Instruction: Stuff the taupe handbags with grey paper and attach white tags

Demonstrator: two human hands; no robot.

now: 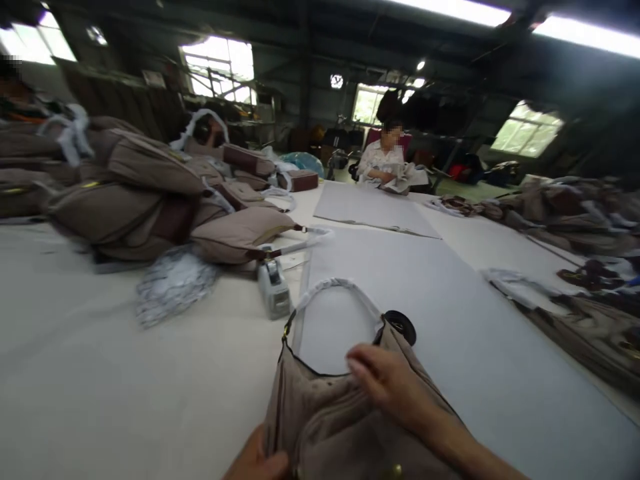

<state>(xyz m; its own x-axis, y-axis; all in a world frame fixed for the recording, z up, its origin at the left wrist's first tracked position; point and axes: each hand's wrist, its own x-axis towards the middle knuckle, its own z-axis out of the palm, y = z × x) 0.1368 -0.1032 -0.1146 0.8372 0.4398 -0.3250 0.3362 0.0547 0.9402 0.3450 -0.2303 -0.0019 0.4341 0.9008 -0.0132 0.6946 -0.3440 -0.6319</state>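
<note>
A taupe bag [345,433] fills the bottom centre of the frame, its handle [335,283] arching away toward the middle of the picture. The left grip [263,460] is clasped on the bag's side edge, thumb in front, probably to keep the soft body from sliding. The right grip [385,380] rests across the upper rim with fingers bent, perhaps smoothing or steadying it; I cannot tell whether it pinches the cloth. The handle is wrapped in white, likely against scuffs.

Just beside the handle's right end sits 1 round black object [401,325]. Left of the handle, a grey tape dispenser [274,290] stands on the white surface [150,387], seemingly within easy reach. Further left is 1 crumpled patterned bundle [175,283], its contents unclear.

In the upper left, a heap of similar bags [130,207] is stacked along the surface, probably leaving the middle for handling. Another brownish pile [575,220] lies at the right edge. At the far end, upper centre, 1 seated person [383,160] holds pale material.
</note>
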